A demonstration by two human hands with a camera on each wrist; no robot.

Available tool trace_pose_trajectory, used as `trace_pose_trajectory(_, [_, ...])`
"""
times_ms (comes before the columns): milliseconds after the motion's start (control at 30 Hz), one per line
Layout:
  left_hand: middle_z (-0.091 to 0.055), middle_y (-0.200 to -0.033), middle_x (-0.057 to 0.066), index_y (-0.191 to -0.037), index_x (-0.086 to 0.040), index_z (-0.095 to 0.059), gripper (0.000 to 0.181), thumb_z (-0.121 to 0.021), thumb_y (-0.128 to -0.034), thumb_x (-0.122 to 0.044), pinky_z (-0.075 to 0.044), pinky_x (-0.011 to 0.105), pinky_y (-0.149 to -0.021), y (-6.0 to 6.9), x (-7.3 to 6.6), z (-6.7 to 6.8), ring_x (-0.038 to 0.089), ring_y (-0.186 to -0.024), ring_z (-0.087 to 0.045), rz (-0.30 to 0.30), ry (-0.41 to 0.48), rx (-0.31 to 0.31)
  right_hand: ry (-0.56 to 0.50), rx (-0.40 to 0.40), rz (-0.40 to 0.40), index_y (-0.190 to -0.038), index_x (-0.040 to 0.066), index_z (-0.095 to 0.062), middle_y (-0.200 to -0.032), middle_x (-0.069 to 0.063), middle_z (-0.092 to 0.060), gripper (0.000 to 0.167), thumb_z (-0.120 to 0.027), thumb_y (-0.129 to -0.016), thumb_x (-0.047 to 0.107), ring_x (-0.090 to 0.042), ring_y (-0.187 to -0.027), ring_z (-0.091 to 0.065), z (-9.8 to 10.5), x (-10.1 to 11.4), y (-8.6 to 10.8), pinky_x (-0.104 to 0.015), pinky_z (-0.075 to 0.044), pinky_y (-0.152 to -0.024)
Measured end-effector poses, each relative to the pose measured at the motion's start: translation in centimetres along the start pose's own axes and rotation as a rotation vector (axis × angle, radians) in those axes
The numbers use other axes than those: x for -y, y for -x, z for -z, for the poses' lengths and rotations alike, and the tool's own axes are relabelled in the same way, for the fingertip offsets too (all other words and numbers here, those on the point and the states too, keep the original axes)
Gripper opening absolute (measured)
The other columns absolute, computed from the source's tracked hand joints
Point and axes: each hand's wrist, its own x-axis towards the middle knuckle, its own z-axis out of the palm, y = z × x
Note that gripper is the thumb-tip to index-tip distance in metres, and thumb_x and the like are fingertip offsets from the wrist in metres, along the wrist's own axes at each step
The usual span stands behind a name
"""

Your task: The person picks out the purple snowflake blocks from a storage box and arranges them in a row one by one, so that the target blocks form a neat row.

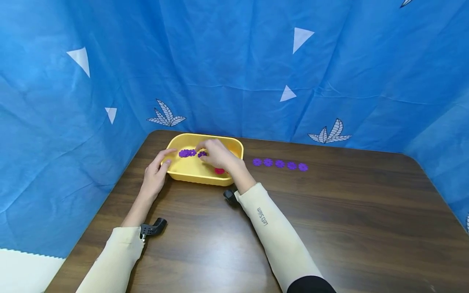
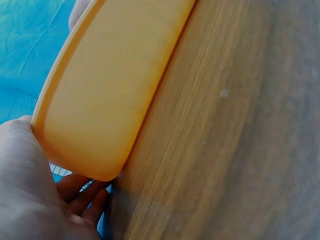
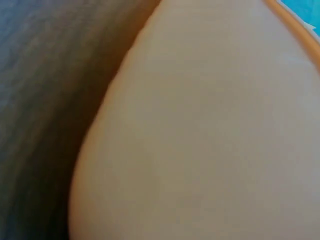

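Note:
A shallow yellow tray (image 1: 194,179) sits at the back left of the table. My left hand (image 1: 155,173) grips its left end, thumb at the rim and the other fingers around the outside. In the left wrist view, the left hand (image 2: 30,185) bends round the tray's corner. My right hand (image 1: 218,154) reaches down into the tray, fingertips curled about a purple flower-shaped disc (image 1: 202,154). More purple discs (image 1: 187,153) lie left of it, and a red disc (image 1: 219,171) shows beneath the wrist. The right wrist view holds mostly the tray's outer wall (image 3: 200,125), hiding the fingers.
Several purple discs (image 1: 279,163) lie in a row on the brown wooden table (image 1: 348,211), to the right of the tray. A blue cloth (image 1: 234,61) hangs behind the table and along its left side. A black wrist camera (image 1: 155,226) juts from the left sleeve.

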Motion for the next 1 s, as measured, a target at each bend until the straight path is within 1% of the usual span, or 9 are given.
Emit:
trace_pose_trajectory(100, [-0.059, -0.152, 0.011, -0.147, -0.021, -0.06, 0.038, -0.048, -0.1112, -0.019, -0.036, 0.061, -0.118, -0.2, -0.3, -0.1, 0.035, -0.147, -0.047, -0.009, -0.002, 0.002, 0.053, 0.021, -0.012, -0.127, 0.008, -0.076, -0.131, -0.006, -0.074, 0.03, -0.075, -0.097, 0.009, -0.022, -0.128, -0.063, -0.2, -0.2, 0.1, -0.034, -0.047, -0.113])
trace_pose_trajectory(233, [-0.059, -0.152, 0.011, -0.147, -0.02, -0.06, 0.038, -0.049, -0.111, -0.018, -0.035, 0.06, -0.12, -0.2, -0.3, -0.2, 0.034, -0.149, -0.045, -0.004, 0.004, 0.006, 0.072, 0.026, -0.026, -0.119, 0.01, -0.081, -0.121, -0.003, -0.078, 0.023, -0.077, -0.096, 0.01, -0.02, -0.112, -0.066, -0.4, -0.5, 0.3, -0.031, -0.051, -0.104])
trace_pose_trajectory(333, [-0.059, -0.152, 0.01, -0.147, -0.019, -0.06, 0.038, -0.049, -0.111, -0.018, -0.034, 0.059, -0.12, -0.1, -0.1, -0.2, 0.033, -0.149, -0.045, 0.006, 0.011, 0.008, 0.077, 0.015, -0.015, -0.111, 0.011, -0.083, -0.111, -0.002, -0.079, 0.017, -0.08, -0.094, 0.011, -0.019, -0.102, -0.064, -0.5, -0.5, 0.4, -0.03, -0.053, -0.098])
trace_pose_trajectory(500, [-0.059, -0.153, 0.01, -0.147, -0.021, -0.06, 0.038, -0.048, -0.1112, -0.021, -0.035, 0.06, -0.12, 0.1, -0.1, -0.1, 0.034, -0.149, -0.045, 0.011, 0.002, 0.005, 0.105, -0.007, 0.004, -0.101, 0.013, -0.084, -0.102, 0.0, -0.078, 0.011, -0.085, -0.09, 0.013, -0.017, -0.097, -0.063, -0.8, -0.2, 0.6, -0.029, -0.052, -0.094])
trace_pose_trajectory(667, [-0.059, -0.153, 0.01, -0.147, -0.022, -0.06, 0.038, -0.048, -0.1111, -0.021, -0.035, 0.059, -0.121, 0.1, -0.1, -0.1, 0.034, -0.149, -0.045, 0.017, -0.004, 0.005, 0.113, -0.037, -0.001, -0.092, 0.012, -0.081, -0.091, -0.001, -0.074, 0.008, -0.087, -0.088, 0.014, -0.016, -0.088, -0.06, -1.1, -0.2, 0.7, -0.029, -0.051, -0.084])
trace_pose_trajectory(900, [-0.058, -0.154, 0.011, -0.148, -0.021, -0.06, 0.039, -0.047, -0.1112, -0.021, -0.035, 0.061, -0.12, 0.1, -0.3, -0.1, 0.036, -0.15, -0.044, 0.015, -0.01, 0.012, 0.092, -0.049, -0.019, -0.093, 0.01, -0.078, -0.091, -0.002, -0.073, 0.014, -0.089, -0.085, 0.014, -0.015, -0.086, -0.06, -1.0, -0.3, 0.8, -0.029, -0.05, -0.082])
trace_pose_trajectory(1000, [-0.058, -0.154, 0.011, -0.148, -0.022, -0.06, 0.039, -0.048, -0.1111, -0.021, -0.035, 0.061, -0.12, 0.1, -0.3, -0.1, 0.035, -0.15, -0.044, 0.013, -0.012, 0.012, 0.045, -0.056, -0.016, -0.092, 0.008, -0.077, -0.091, -0.004, -0.073, 0.014, -0.089, -0.085, 0.01, -0.015, -0.086, -0.062, -0.9, -0.3, 0.8, -0.027, -0.051, -0.081])
